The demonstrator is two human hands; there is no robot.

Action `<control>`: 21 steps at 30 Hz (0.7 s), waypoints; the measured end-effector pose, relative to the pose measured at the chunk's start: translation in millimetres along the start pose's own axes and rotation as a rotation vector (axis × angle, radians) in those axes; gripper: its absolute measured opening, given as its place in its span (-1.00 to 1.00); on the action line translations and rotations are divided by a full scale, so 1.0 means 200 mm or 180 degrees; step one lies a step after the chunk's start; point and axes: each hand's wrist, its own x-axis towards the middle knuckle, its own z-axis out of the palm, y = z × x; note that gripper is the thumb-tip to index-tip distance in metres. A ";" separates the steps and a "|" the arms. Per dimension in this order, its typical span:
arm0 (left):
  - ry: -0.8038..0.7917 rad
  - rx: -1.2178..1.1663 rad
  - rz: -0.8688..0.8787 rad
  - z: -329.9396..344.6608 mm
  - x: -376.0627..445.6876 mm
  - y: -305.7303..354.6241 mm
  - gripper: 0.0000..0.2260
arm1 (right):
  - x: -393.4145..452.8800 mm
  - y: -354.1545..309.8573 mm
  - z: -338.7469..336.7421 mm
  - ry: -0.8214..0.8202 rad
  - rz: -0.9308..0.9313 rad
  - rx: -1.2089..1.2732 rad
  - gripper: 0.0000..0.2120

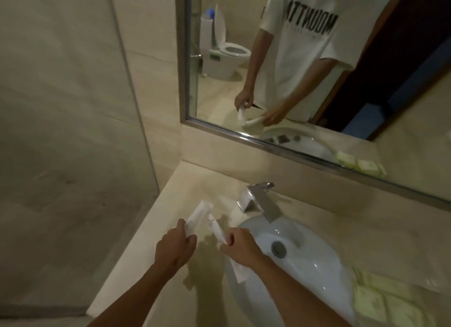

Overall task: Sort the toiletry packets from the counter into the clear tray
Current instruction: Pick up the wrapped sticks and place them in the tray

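The left hand grips one white packet; the right hand pinches a second packet, both over the desk left of the basin. The clear tray cannot be made out. Hold each packet firmly and flat, carry both rightward past the basin toward the pale packets, and keep them dry.

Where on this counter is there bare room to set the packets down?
Bare counter runs from the back wall down past the left hand, left of the faucet and sink. A second bare stretch lies right of the faucet, below the mirror. The near right corner is crowded with pale green packets.
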 end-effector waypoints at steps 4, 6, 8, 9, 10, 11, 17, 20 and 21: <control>-0.0271 0.0133 0.0354 0.13 -0.08 0.22 -0.63 | -0.21 0.25 -0.20 0.0083 -0.0089 -0.0111 -0.70; -0.0416 0.0218 0.0541 0.19 -0.12 0.31 -0.53 | -0.30 0.37 -0.28 0.0167 -0.0088 -0.0164 -0.67; -0.0519 0.0292 0.0746 0.25 -0.16 0.43 -0.50 | -0.41 0.49 -0.35 0.0286 -0.0064 -0.0138 -0.65; -0.0573 0.0293 0.0834 0.28 -0.18 0.50 -0.51 | -0.47 0.56 -0.39 0.0357 -0.0040 -0.0188 -0.66; -0.0634 0.0285 0.0896 0.32 -0.20 0.58 -0.50 | -0.54 0.62 -0.44 0.0392 0.0050 -0.0230 -0.67; -0.0682 0.0260 0.0923 0.35 -0.22 0.65 -0.50 | -0.60 0.69 -0.49 0.0416 0.0137 -0.0241 -0.71; -0.1025 0.0368 0.1571 0.68 -0.38 1.16 -0.60 | -1.03 1.25 -0.78 0.1031 0.0730 -0.0217 -0.79; -0.1022 0.0568 0.1605 0.73 -0.39 1.21 -0.60 | -1.08 1.42 -0.80 0.1313 0.0865 -0.0431 -0.74; -0.1017 0.0602 0.1601 0.73 -0.38 1.21 -0.59 | -1.08 1.47 -0.79 0.1499 0.0837 -0.0691 -0.70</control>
